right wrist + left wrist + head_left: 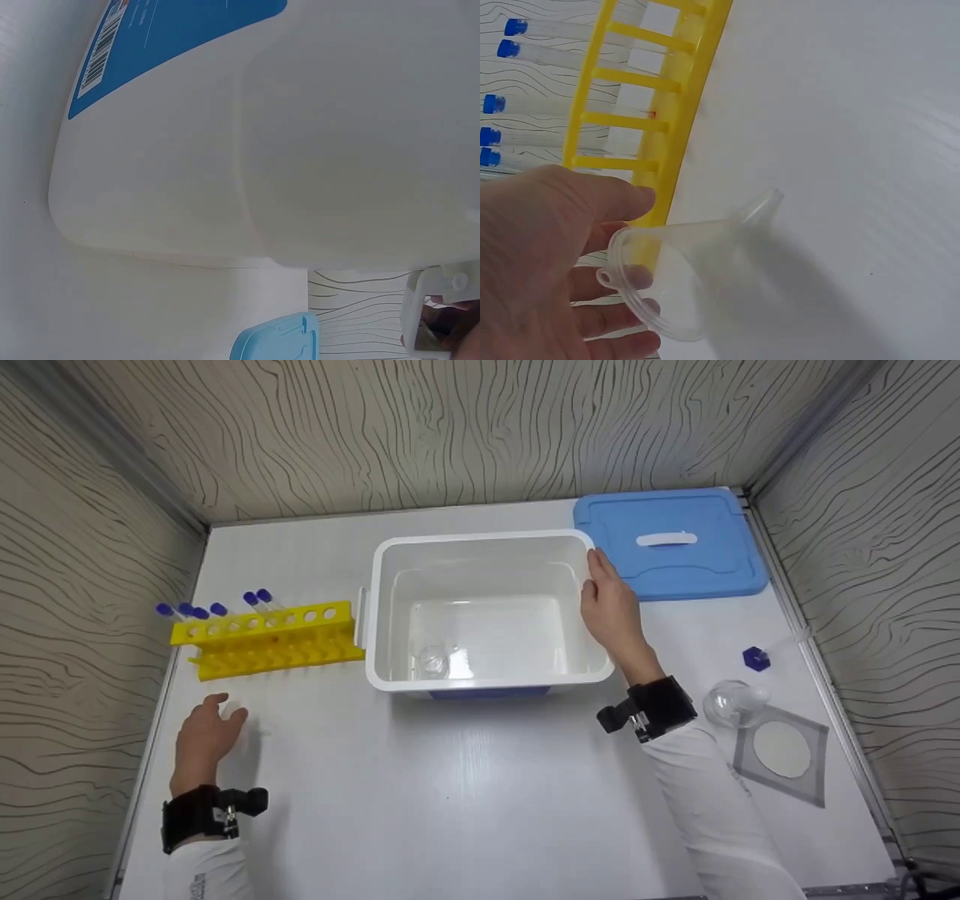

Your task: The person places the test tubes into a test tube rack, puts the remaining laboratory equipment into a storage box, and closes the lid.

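Note:
My left hand is low over the table's left side, thumb and fingers apart. In the left wrist view its fingers lie beside the rim of a clear plastic funnel; whether they touch it, I cannot tell. Beyond that hand stands a yellow test tube rack with several blue-capped test tubes leaning in it. A white storage box, lid off, occupies the middle. My right hand grips its right end by the rim and handle. A clear round glass item lies inside the box.
The blue lid lies at the back right. Along the right edge are a purple hexagonal base, a clear round flask and a grey wire gauze with a white disc. Patterned walls enclose the table.

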### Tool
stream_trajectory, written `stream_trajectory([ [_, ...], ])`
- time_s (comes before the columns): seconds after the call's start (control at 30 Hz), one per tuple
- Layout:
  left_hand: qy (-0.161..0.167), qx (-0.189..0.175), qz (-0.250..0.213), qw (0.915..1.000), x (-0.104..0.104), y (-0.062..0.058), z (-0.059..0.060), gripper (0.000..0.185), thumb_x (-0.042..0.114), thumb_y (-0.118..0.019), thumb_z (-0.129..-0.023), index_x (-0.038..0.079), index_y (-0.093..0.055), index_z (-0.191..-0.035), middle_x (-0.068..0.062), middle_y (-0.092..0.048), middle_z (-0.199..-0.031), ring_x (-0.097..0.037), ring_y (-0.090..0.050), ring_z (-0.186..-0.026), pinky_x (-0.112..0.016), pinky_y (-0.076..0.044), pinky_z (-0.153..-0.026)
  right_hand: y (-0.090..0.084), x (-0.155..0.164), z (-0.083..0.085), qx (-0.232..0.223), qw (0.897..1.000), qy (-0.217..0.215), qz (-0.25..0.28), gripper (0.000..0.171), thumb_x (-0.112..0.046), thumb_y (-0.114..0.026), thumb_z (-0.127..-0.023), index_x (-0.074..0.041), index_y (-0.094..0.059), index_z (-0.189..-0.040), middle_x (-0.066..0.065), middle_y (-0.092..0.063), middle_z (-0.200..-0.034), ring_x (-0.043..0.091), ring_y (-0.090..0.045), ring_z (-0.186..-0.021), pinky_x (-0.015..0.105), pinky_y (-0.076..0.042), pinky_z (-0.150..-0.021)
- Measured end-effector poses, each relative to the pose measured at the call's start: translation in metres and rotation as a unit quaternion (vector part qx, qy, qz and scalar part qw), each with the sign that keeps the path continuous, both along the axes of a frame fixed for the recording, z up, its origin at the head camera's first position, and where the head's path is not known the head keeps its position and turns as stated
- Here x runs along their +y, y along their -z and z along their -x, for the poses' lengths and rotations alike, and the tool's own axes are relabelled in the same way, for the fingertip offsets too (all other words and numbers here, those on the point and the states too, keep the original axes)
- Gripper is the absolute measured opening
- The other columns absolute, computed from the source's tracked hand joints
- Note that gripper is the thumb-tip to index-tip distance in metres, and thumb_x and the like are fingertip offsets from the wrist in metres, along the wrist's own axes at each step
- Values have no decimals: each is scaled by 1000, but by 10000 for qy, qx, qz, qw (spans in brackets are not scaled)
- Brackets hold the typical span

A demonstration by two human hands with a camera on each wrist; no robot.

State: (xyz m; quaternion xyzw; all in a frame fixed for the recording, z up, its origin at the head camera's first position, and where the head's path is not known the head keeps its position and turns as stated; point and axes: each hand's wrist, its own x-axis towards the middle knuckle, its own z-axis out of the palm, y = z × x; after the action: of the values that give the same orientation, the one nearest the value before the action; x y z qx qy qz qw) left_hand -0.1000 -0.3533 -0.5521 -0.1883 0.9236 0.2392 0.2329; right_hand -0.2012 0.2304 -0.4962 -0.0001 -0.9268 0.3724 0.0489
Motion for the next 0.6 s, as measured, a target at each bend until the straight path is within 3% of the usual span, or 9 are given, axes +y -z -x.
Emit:
stream_trajectory([
  [0.13, -79, -44, 2, 10000, 2, 6, 2, 65, 32, -40, -103, -7, -24, -152, -39, -33, -148, -55, -40, -132, -63, -38, -107, 0, 0, 0, 48, 10000, -11, -30, 51, -8, -39, -102, 4, -33, -151, 24, -30, -160, 41, -40, -142, 53, -49, -98],
  [0.23, -111, -48, 22, 9999, 5, 11, 2, 64, 31, -40, -102, -8, -25, -152, -40, -34, -148, -54, -40, -131, -62, -39, -107, 1, 0, 1, 58, 10000, -5, -29, 51, -7, -40, -101, 4, -33, -151, 25, -30, -159, 42, -44, -138, 52, -51, -87],
  [0.6, -264, 31, 124, 9996, 8, 18, 1, 63, 29, -40, -101, -8, -28, -151, -39, -37, -147, -54, -42, -130, -61, -39, -108, 1, 0, 1, 100, 9999, 20, -48, 51, -7, -40, -101, 4, -34, -151, 24, -31, -160, 40, -37, -144, 53, -47, -103],
])
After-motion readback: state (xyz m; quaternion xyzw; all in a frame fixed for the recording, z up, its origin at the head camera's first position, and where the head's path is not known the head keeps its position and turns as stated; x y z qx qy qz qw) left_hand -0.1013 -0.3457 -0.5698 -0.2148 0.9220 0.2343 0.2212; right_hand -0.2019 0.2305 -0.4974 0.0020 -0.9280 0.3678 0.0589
